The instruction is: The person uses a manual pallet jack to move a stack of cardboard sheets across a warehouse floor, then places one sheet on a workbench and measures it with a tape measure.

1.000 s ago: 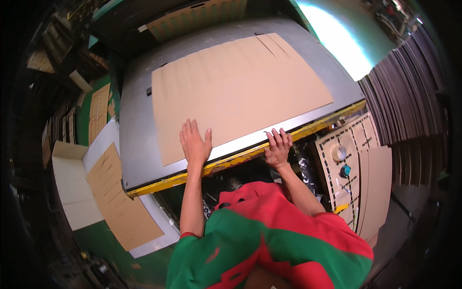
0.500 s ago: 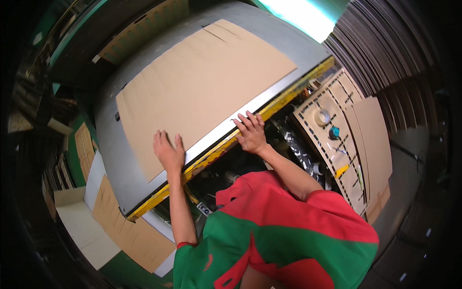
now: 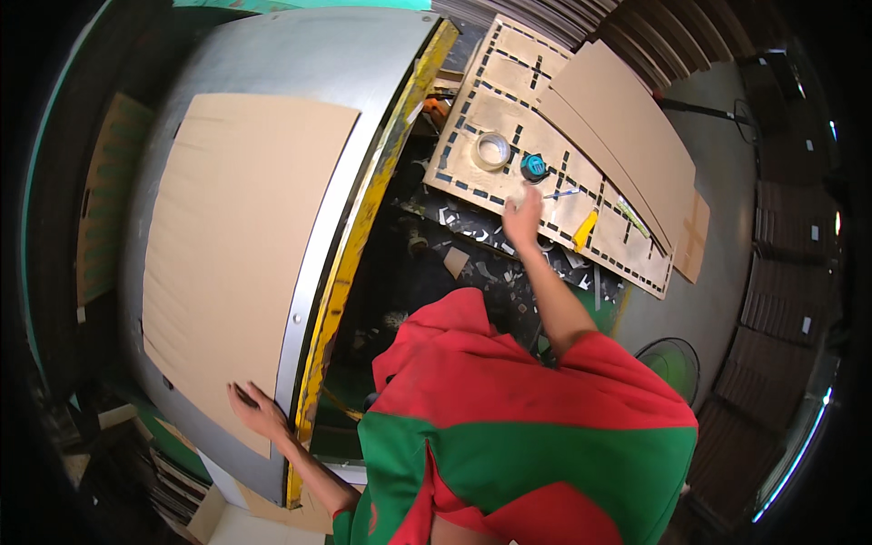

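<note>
A large brown cardboard sheet (image 3: 245,209) lies on the grey metal bed (image 3: 300,54) of a machine at my left. My left hand (image 3: 259,416) rests on the sheet's near end with its fingers apart. My right hand (image 3: 524,221) is over a wooden die board (image 3: 490,102) with black slots, its fingers stretched out and slightly blurred; nothing is plainly in them. Just beyond its fingertips sits a small teal and black tool (image 3: 534,167), which looks like a tape measure. A blue pen (image 3: 561,193) and a yellow cutter (image 3: 586,231) lie to its right, a clear tape roll (image 3: 491,151) to its left.
A worn yellow bar (image 3: 350,245) edges the machine bed. Cardboard pieces (image 3: 627,127) overlap the die board's far right side. Scraps litter the dark area (image 3: 472,263) below the board. Stacks of cardboard (image 3: 763,300) stand at the far right, and a round black-rimmed fan (image 3: 670,368) is near my right elbow.
My view has turned to the right. My right hand has left the machine's front edge and reached over the die board. My left hand stays on the cardboard sheet, closer to its near end.
</note>
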The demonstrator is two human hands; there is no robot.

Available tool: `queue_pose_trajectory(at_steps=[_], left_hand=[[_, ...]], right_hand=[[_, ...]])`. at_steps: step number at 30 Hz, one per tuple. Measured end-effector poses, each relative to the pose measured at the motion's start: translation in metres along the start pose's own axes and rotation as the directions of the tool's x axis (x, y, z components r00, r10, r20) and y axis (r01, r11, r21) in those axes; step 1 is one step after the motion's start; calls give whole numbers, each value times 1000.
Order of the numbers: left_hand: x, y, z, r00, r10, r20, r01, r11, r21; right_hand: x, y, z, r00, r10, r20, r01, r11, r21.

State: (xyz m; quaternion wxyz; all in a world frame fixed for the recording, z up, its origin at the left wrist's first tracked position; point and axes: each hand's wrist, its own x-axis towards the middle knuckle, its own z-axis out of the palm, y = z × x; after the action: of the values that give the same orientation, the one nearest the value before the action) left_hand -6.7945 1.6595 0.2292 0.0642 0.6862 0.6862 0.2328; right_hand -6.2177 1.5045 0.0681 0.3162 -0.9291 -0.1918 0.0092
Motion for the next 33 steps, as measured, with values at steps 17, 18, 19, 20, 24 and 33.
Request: queue_pose_trajectory(at_steps=[17,18,19,20,24,33], left_hand=[[170,434,173,812,139,566,198,847,-493],[175,457,176,711,159,685,336,779,-529],[180,476,177,611,209,763,377,772,-513],[186,490,180,489,226,843,416,789,-453],[210,505,183,355,410,840,374,761,-530],[349,420,157,110,436,893,267,853,-449]], right_hand=[[272,-35,-10,868,57,493,-416,625,660],[265,-68,-26,812,-48,581,-495,472,730],[254,-102,-38,746,-126,654,-518,507,689],[245,-135,-47,690,-186,700,-514,555,654],[205,-252,-51,446,-440,780,-331,728,600],[168,-415,0,349,-435,830,46,893,448]])
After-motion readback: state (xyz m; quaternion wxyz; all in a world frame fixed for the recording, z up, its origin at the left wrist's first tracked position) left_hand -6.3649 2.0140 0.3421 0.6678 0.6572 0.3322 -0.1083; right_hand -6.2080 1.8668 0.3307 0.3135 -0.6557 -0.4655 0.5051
